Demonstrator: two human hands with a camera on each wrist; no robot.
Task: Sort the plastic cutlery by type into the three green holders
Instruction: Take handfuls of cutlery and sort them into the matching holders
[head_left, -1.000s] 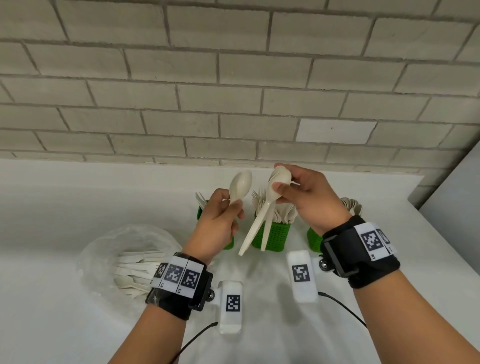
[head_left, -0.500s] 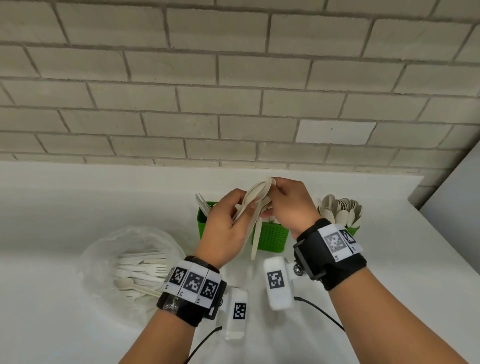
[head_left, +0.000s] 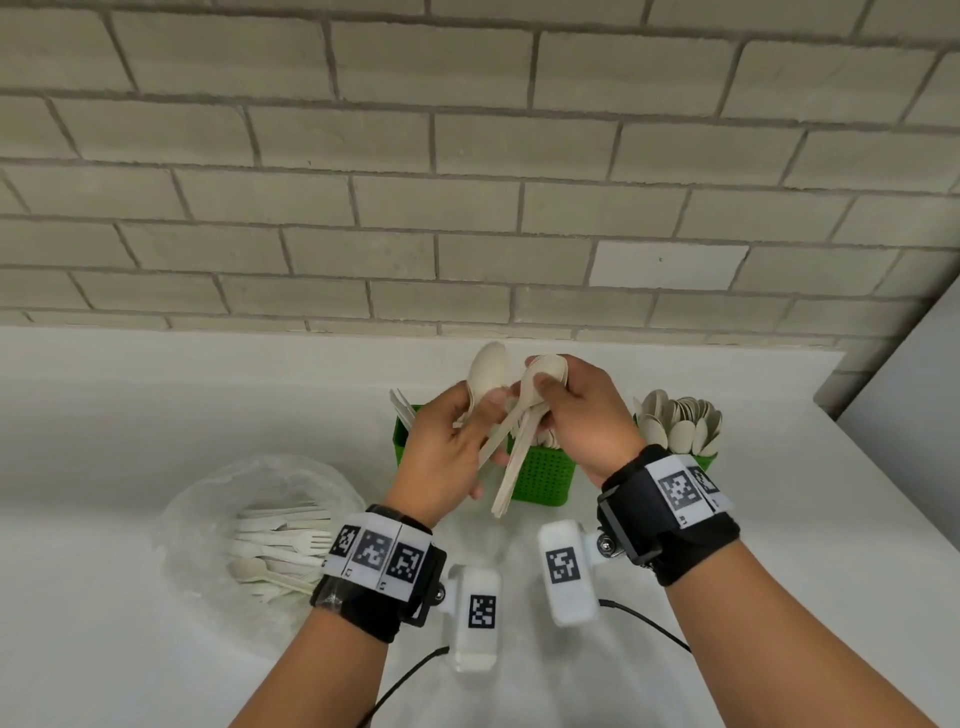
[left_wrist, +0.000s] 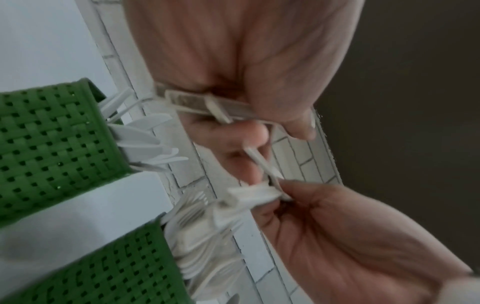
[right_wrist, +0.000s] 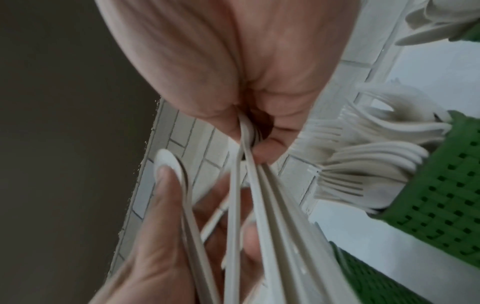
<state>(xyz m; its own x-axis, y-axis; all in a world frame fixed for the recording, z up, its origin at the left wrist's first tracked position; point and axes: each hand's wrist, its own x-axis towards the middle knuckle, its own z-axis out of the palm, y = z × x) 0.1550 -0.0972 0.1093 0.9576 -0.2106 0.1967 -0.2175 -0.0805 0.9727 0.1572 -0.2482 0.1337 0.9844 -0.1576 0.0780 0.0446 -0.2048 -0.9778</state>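
Our right hand (head_left: 576, 415) clamps a spoon stack (head_left: 519, 447); our left hand (head_left: 447, 447) pinches one spoon (head_left: 487, 371); crossed handles may snag, spilling the stack.

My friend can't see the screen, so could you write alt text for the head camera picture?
Two hands hold cream plastic spoons above a white table: the left hand holds one spoon, the right hand a bundle of spoons. Behind them stand three green holders of cutlery, the right one full of spoons; a clear bag of unsorted cutlery lies at left.
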